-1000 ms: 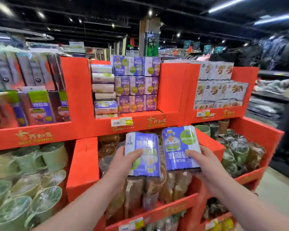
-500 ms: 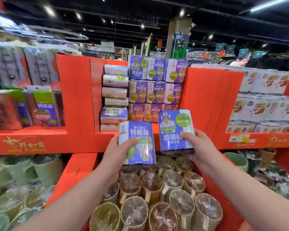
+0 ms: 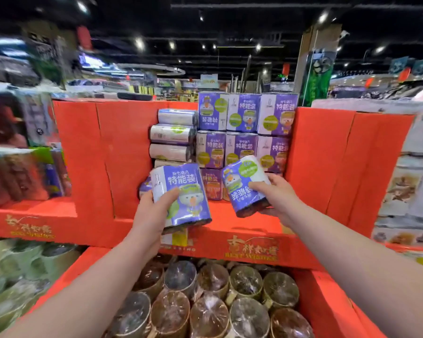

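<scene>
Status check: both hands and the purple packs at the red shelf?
Left hand grips purple plastic-wrapped pack, upright. Right hand grips second purple pack, tilted, print upside down. Both held at red cardboard shelf; stacked purple packs close behind.

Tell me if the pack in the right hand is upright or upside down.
Upside down and tilted: the right pack in the right hand shows inverted characters, while the left pack reads upright.
</scene>
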`<state>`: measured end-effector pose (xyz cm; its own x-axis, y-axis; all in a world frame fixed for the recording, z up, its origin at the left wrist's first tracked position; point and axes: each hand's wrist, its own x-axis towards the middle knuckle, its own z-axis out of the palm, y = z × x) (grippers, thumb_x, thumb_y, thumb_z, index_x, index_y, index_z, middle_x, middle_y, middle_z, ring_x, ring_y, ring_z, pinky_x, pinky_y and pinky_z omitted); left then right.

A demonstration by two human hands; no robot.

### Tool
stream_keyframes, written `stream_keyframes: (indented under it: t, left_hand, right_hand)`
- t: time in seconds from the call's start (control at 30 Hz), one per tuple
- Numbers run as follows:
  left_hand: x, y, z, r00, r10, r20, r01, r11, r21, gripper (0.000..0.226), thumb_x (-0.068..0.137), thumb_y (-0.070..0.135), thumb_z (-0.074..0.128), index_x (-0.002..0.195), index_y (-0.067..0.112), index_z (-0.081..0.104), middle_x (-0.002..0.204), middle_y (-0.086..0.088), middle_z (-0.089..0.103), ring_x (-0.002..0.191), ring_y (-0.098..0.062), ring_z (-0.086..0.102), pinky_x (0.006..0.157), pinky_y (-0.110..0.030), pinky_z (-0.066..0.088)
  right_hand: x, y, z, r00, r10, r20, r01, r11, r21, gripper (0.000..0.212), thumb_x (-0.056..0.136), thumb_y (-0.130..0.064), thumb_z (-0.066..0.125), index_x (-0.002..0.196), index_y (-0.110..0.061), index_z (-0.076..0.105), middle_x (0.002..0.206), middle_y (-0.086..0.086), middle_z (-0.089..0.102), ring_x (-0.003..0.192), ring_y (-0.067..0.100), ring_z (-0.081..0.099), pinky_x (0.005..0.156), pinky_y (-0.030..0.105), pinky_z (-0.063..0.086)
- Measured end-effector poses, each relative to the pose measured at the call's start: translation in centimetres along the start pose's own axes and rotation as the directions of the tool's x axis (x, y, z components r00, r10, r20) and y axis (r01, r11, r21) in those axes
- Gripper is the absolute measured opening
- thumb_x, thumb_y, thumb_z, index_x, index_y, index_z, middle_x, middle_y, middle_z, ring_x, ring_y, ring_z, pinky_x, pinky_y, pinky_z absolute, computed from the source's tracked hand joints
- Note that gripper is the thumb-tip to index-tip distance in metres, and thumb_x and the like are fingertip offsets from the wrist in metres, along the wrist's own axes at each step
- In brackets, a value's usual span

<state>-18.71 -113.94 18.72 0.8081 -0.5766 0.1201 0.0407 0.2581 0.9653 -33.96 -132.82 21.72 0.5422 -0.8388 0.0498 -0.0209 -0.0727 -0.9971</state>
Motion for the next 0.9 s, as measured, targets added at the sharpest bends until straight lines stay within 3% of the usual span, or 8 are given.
stream_keyframes:
  t: [0.07, 0.17, 0.27, 0.33, 0.57, 0.7, 0.8, 0.9]
  left_hand:
    - [0.7, 0.1, 0.1, 1.000, 0.007, -0.019, -0.006, 1.000, 0.017, 0.035, 0.090, 0.020, 0.063, 0.121, 0.005, 0.059, 0.108, -0.016, 0.071, 0.095, -0.034, 0.070, 0.075, -0.038, 0.058]
    - [1.5, 0.3, 0.3, 0.999, 0.023, -0.029, -0.022, 0.999, 0.030, 0.033, 0.090, 0.019, 0.063, 0.121, 0.007, 0.059, 0.109, -0.014, 0.071, 0.098, -0.033, 0.069, 0.087, -0.047, 0.055]
    - [2.4, 0.2, 0.2, 1.000, 0.027, -0.006, -0.026, 0.998, 0.051, 0.027, 0.091, 0.019, 0.063, 0.117, 0.010, 0.061, 0.106, -0.012, 0.072, 0.097, -0.033, 0.069, 0.091, -0.051, 0.053]
    - [3.1, -0.1, -0.2, 0.999, 0.039, 0.010, -0.040, 0.997, 0.069, 0.028, 0.089, 0.021, 0.066, 0.115, 0.012, 0.062, 0.105, -0.010, 0.073, 0.096, -0.031, 0.070, 0.091, -0.051, 0.053]
    - [5.6, -0.5, -1.8, 0.998, 0.056, 0.032, -0.058, 0.997, 0.057, 0.057, 0.068, 0.036, 0.074, 0.117, 0.011, 0.060, 0.108, -0.012, 0.072, 0.096, -0.033, 0.070, 0.091, -0.058, 0.051]
    - [6.4, -1.0, -2.3, 0.997, 0.074, 0.034, -0.075, 0.997, 0.025, 0.040, 0.085, 0.018, 0.071, 0.121, 0.010, 0.055, 0.111, -0.013, 0.070, 0.097, -0.032, 0.069, 0.089, -0.054, 0.053]
    - [6.6, -1.5, -2.6, 0.996, 0.078, 0.045, -0.078, 0.997, 0.010, 0.041, 0.083, 0.019, 0.073, 0.119, 0.013, 0.055, 0.109, -0.011, 0.071, 0.096, -0.031, 0.070, 0.088, -0.054, 0.054]
    - [6.3, -1.6, -2.7, 0.995, 0.087, 0.054, -0.088, 0.996, 0.006, 0.044, 0.074, 0.023, 0.074, 0.114, 0.016, 0.057, 0.107, -0.011, 0.072, 0.093, -0.030, 0.071, 0.085, -0.051, 0.055]
  right_hand:
    - [1.3, 0.0, -0.1, 0.993, -0.101, -0.065, 0.087, 0.978, -0.191, 0.050, 0.075, -0.012, 0.076, 0.119, -0.020, 0.054, 0.113, 0.004, 0.060, 0.087, 0.020, 0.057, 0.074, 0.031, 0.046]
    - [2.9, -0.4, -0.1, 0.973, -0.224, -0.050, 0.156, 0.805, -0.572, 0.081, 0.067, -0.022, 0.085, 0.135, -0.014, 0.042, 0.126, 0.008, 0.050, 0.112, 0.023, 0.051, 0.086, 0.028, 0.039]
    - [4.1, -0.2, 0.8, 0.970, -0.232, 0.066, 0.215, 0.708, -0.673, 0.094, 0.063, -0.027, 0.087, 0.140, -0.016, 0.034, 0.139, 0.009, 0.043, 0.125, 0.025, 0.046, 0.098, 0.028, 0.039]
    - [4.9, 0.2, 1.8, 0.971, -0.198, 0.135, 0.230, 0.618, -0.752, 0.097, 0.062, -0.034, 0.087, 0.141, -0.021, 0.032, 0.140, 0.007, 0.045, 0.127, 0.027, 0.047, 0.103, 0.039, 0.041]
    - [6.2, -0.5, 3.0, 0.958, -0.013, 0.287, 0.261, 0.459, -0.849, 0.086, 0.074, -0.036, 0.079, 0.147, -0.028, 0.034, 0.146, -0.002, 0.045, 0.129, 0.020, 0.047, 0.093, 0.021, 0.037]
    - [6.7, -0.1, 2.8, 0.952, 0.077, 0.296, 0.228, 0.465, -0.855, 0.080, 0.074, -0.025, 0.079, 0.144, -0.030, 0.040, 0.124, -0.001, 0.056, 0.100, 0.020, 0.058, 0.075, 0.028, 0.049]
    - [8.3, 0.8, 3.8, 0.965, -0.033, 0.258, 0.243, 0.473, -0.847, 0.070, 0.074, -0.028, 0.080, 0.136, -0.022, 0.048, 0.130, -0.001, 0.057, 0.114, 0.019, 0.056, 0.086, 0.025, 0.044]
    - [10.1, 1.6, 5.5, 0.974, -0.079, 0.214, 0.224, 0.511, -0.830, 0.082, 0.075, -0.030, 0.078, 0.146, -0.023, 0.036, 0.143, 0.002, 0.048, 0.127, 0.023, 0.049, 0.097, 0.028, 0.042]
